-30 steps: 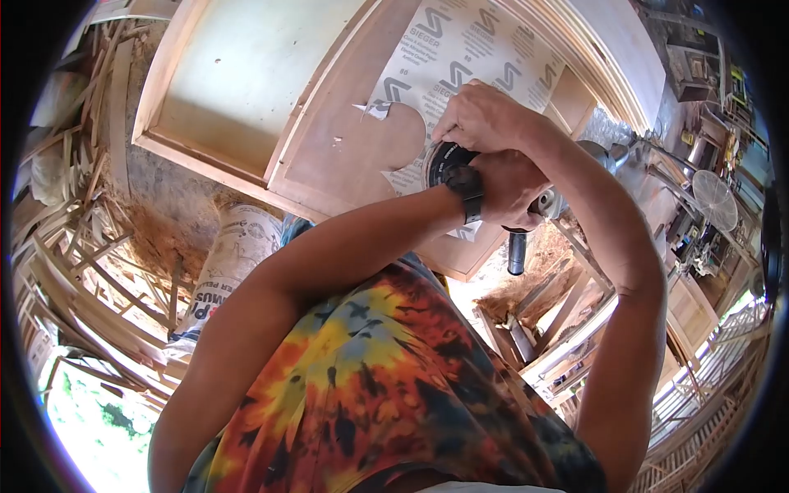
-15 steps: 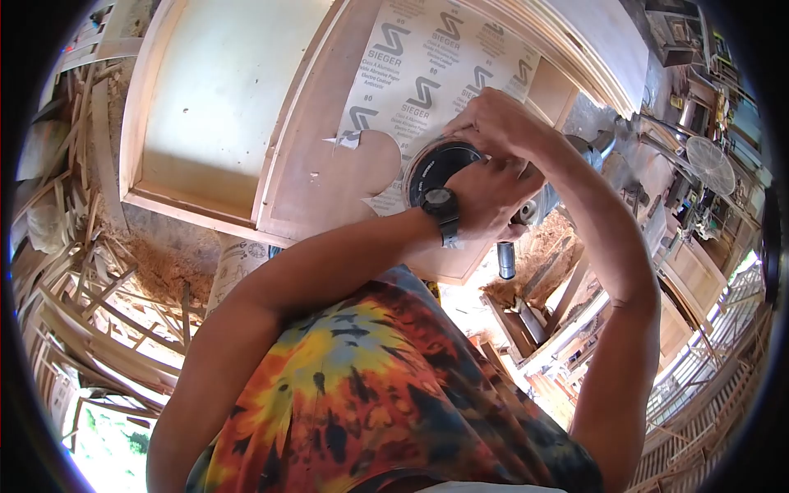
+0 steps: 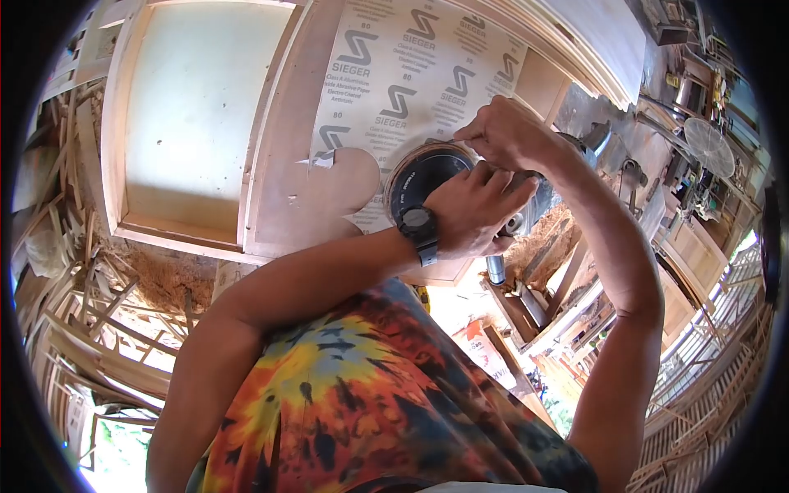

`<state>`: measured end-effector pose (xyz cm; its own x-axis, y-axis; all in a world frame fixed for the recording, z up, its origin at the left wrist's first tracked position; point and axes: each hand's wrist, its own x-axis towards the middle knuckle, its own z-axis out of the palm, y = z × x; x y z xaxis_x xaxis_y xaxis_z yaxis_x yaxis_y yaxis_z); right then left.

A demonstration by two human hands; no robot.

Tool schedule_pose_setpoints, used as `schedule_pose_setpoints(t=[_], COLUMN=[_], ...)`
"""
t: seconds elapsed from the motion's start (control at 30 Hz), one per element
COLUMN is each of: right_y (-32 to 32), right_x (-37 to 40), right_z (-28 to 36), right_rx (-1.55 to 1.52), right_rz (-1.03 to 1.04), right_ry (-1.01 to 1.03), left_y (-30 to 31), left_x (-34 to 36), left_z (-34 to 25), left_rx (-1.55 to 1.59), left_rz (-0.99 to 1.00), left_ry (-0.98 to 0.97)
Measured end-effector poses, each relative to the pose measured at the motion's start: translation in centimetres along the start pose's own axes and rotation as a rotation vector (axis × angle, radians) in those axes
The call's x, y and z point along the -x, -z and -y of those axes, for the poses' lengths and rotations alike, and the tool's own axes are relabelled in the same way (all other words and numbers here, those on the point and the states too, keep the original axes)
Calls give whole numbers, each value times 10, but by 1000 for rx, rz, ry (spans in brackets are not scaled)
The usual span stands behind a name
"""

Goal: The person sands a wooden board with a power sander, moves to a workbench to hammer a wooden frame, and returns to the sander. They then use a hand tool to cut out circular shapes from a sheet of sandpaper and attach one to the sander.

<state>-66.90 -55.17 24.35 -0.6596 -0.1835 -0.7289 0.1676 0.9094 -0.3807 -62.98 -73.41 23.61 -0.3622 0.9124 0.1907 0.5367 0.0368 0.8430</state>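
Note:
A disc sander with a round black pad (image 3: 417,174) rests on a sheet of printed sandpaper (image 3: 359,86) marked SIEGER 80. My left hand (image 3: 477,205), with a black watch at the wrist, lies over the sander's body behind the pad, fingers bent around it. My right hand (image 3: 511,135) is closed at the pad's far right edge, its index finger close to the rim. What its fingers hold, if anything, is hidden. Beside the pad the sheet has rounded cut-outs that show the brown wooden panel (image 3: 283,185) below.
A framed wooden panel (image 3: 193,123) adjoins on the left. Stacked pale boards (image 3: 596,49) stand at the top right. Loose wood strips (image 3: 90,329) pile up at the left, and sawdust covers the floor. A round fan guard (image 3: 708,148) is farther right.
The view has shifted, so sheet and sander appear farther left. My right hand has moved rightward along the pad's edge. My left hand keeps its place on the sander.

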Motion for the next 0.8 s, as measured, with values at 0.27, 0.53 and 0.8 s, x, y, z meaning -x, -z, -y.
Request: schedule_pose_setpoints(t=[0.27, 0.53, 0.8], right_y=[15, 10, 13], right_x=[2, -8, -8], right_z=[14, 13, 12], right_rx=[128, 276, 143], right_rz=[102, 166, 184], right_ry=[-52, -103, -110], left_y=[-2, 0, -2], left_x=[0, 1, 1], left_z=[0, -1, 0], left_rx=[35, 30, 70], left_rz=[-42, -50, -24], left_ry=[-4, -6, 14])
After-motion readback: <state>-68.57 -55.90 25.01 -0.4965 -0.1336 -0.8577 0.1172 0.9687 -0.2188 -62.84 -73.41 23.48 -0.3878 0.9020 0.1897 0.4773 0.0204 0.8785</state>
